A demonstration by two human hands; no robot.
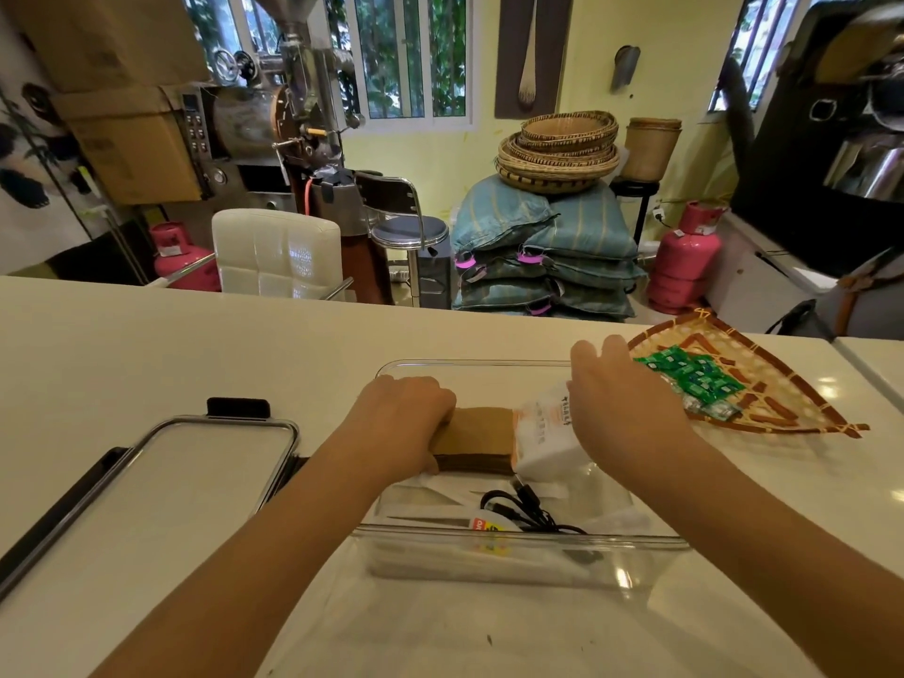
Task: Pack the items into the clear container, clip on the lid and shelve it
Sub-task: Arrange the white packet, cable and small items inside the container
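Note:
The clear container (pixel 528 535) stands on the white counter in front of me. Inside it lie a brown paper stack (pixel 477 435), a white packet (pixel 543 442), a black cable (pixel 526 508) and pale wrapped items. My left hand (pixel 406 418) is inside the container, fingers curled over the left end of the brown stack. My right hand (pixel 616 398) rests flat, fingers apart, over the white packet at the container's right side. The clear lid (pixel 195 477) with black clips lies flat on the counter to the left.
A woven bamboo tray (pixel 782 384) holding several green sachets (pixel 694 376) sits at the right of the container. Beyond the counter's far edge are a white chair, a stool, stacked sacks, baskets and pink gas cylinders.

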